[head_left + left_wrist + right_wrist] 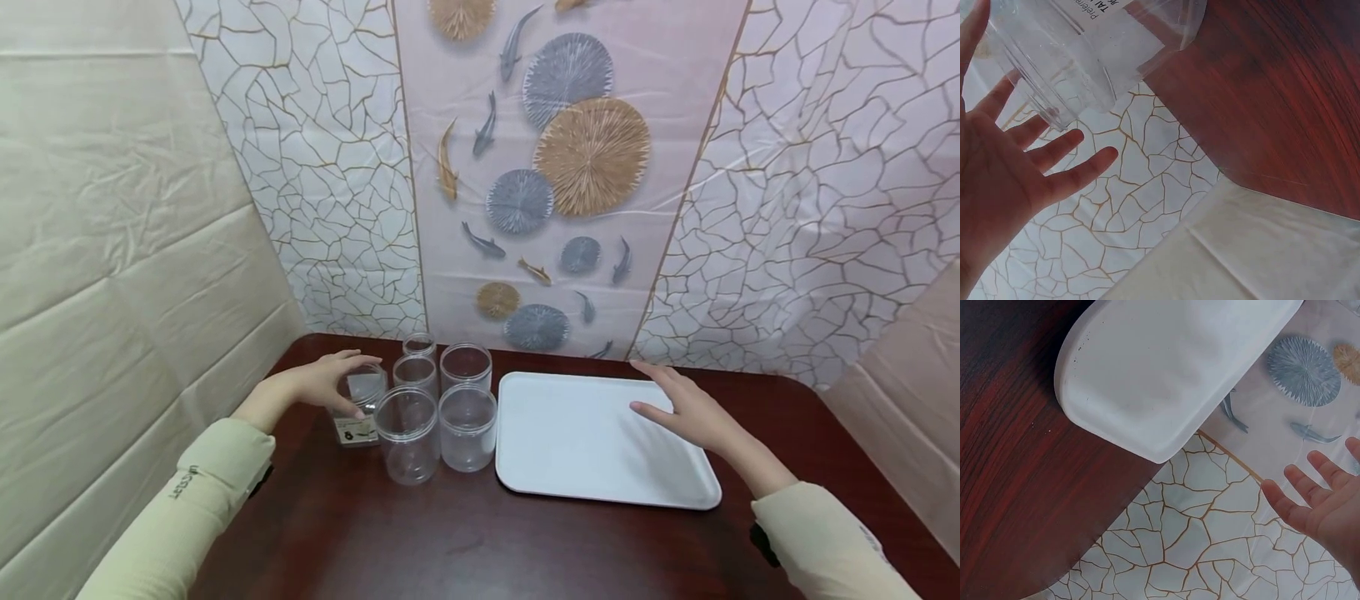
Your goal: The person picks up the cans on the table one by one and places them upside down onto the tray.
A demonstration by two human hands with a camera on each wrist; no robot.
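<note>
My left hand (322, 383) is at the mouth of a clear plastic jar with a printed label (357, 430), at the left end of a group of jars. In the left wrist view, its fingers are spread and fairly straight beside the rim of the labelled jar (1116, 56). Whether they touch the rim I cannot tell. My right hand (693, 408) hovers over the right part of a white tray (577, 442), thumb and fingers apart and holding nothing. The right wrist view shows the fingers of that hand (1329, 500) extended, away from the tray (1141, 381).
Several lidless clear jars stand close together between the labelled jar and the tray, among them a front jar (408, 450) and one beside the tray's left edge (468, 437). All stand on a dark red wooden table (450, 550). Patterned cloth (337, 167) hangs behind it.
</note>
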